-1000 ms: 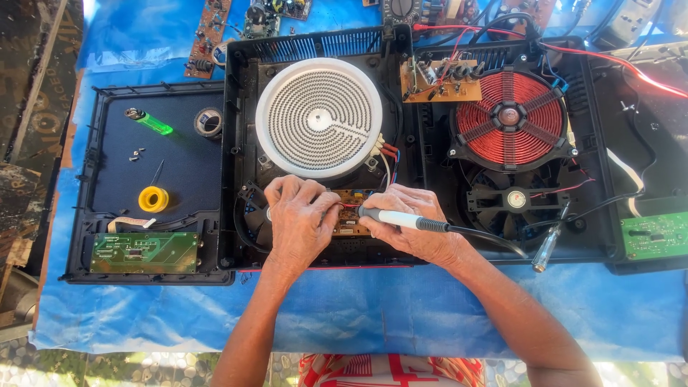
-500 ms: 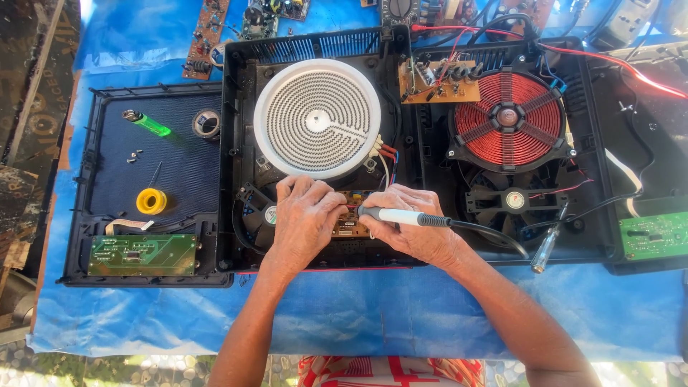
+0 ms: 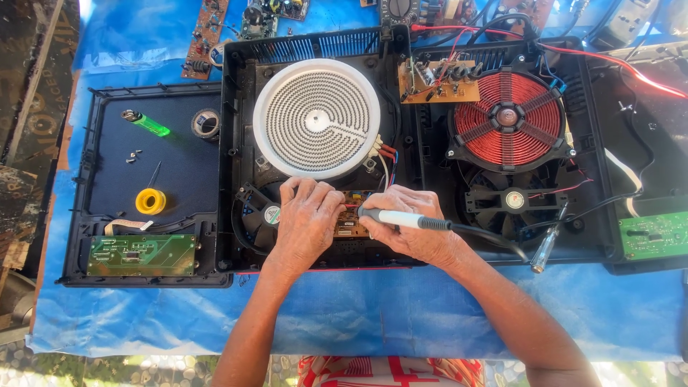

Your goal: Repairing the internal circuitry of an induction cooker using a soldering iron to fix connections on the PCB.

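Brown circuit board [image 3: 352,221] sits low in the open black cooker housing [image 3: 236,143], just below the white coil plate [image 3: 317,118], between both hands. The right hand [image 3: 416,229] is clamped on a soldering iron [image 3: 405,219] lying nearly level, tip pointing left onto the board; the left hand [image 3: 307,218] rests fingers-together at the board's left edge. Nothing has visibly shifted since the earlier frames.

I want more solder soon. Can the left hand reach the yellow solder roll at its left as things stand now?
Probably yes. The left hand rests on the small circuit board; the yellow solder roll lies uncovered in the open tray beside it, only a low wall between.
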